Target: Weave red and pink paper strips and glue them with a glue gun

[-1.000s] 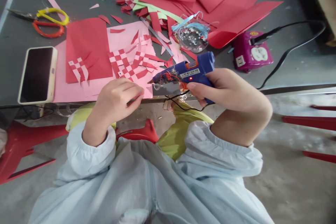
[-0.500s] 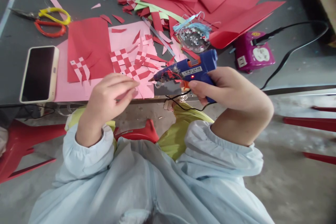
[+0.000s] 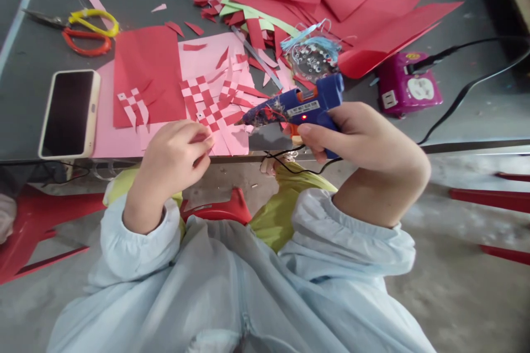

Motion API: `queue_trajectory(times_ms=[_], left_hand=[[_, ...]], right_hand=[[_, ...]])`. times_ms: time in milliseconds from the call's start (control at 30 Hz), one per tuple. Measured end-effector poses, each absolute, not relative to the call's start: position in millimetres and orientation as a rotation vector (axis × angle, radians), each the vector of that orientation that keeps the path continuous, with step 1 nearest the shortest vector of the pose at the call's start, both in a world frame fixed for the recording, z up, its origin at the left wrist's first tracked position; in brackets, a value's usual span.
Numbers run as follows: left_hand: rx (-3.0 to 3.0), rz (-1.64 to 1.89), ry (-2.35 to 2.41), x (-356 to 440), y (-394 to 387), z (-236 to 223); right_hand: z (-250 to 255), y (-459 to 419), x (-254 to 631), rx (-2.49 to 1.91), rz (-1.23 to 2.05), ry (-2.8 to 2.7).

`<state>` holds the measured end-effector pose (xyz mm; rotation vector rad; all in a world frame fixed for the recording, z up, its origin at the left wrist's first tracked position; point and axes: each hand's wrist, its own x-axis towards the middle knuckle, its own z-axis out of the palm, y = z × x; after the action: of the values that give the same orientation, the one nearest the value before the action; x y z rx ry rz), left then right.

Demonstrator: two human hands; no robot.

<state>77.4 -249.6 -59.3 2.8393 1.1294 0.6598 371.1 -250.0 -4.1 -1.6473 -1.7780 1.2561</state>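
Your right hand [image 3: 356, 135] grips glue gun [image 3: 304, 106] above table [image 3: 476, 116] edge, nozzle [image 3: 242, 121] near woven paper [image 3: 201, 95]. Left hand [image 3: 174, 151] bunched; can't tell if holding anything. Slip could burn it; drip could spoil paper.

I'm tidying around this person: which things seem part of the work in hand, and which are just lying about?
Likely in the work:
hot-melt glue gun, in the right hand
checkered woven paper, near the left hand

Probably lying about:
smartphone
yellow-and-orange-handled scissors
narrow pink paper strip
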Motion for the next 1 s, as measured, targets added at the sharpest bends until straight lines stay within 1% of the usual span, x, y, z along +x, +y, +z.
queue_trajectory(times_ms=[233,433,533,667,1000], left_hand=[[2.78,0.641,1.105,71,-255,-56],[2.73,0.852,1.211,82,-259,-56],[2.808,0.91,1.236,93,-263,-59],[2.942,0.892,1.213,106,-267,-67],[2.973,0.982,1.352,115,-265,-77]], right_hand=[[-3,-247,367,-1.67,1.302,-1.744],[-3,-246,365,-1.712,1.276,-1.745],[-4,-246,364,-1.712,1.253,-1.726],[-5,-245,365,-1.673,1.233,-1.725],[-2,-243,359,-1.729,1.246,-1.659]])
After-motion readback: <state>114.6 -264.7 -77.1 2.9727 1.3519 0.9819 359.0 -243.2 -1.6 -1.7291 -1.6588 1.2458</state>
